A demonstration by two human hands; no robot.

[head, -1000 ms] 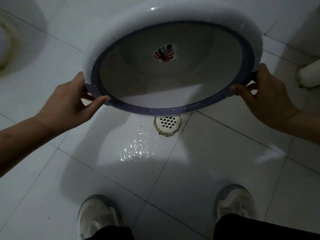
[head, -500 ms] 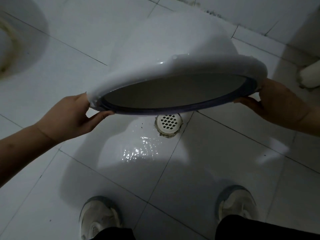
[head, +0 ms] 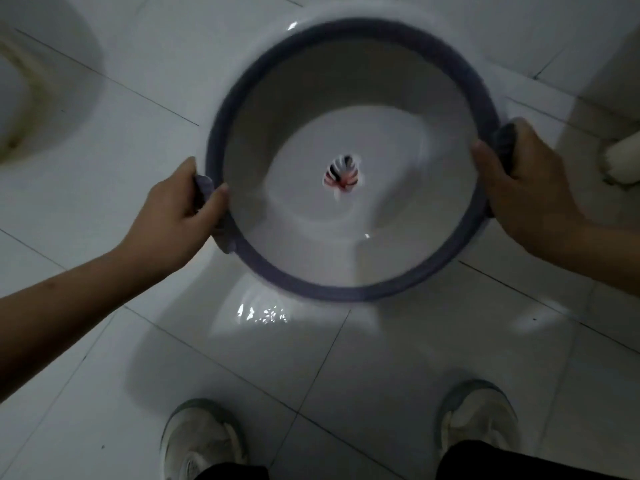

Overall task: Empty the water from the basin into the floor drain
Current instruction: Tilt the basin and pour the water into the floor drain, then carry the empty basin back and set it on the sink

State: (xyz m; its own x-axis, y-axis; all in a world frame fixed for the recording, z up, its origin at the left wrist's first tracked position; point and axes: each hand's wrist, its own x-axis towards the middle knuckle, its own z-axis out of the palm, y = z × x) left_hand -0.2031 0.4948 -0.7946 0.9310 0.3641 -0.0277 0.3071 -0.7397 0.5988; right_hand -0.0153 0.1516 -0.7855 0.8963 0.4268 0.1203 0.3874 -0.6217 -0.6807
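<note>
White basin [head: 301,188] with purple rim, held above wet tiled floor [head: 398,358], left hand [head: 176,216] and right hand [head: 526,188] fingers clamped on its side handles.

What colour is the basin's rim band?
Bluish-purple rim band on the round white plastic basin; head view, the only one.

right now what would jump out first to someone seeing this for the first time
The round white plastic basin with a purple rim fills the upper centre, tipped toward the camera, with a leaf print on its bottom. The left hand and right hand grip its side handles. Below it, a glistening wet patch shines on the white tiled floor, above two pale sneakers.
</note>
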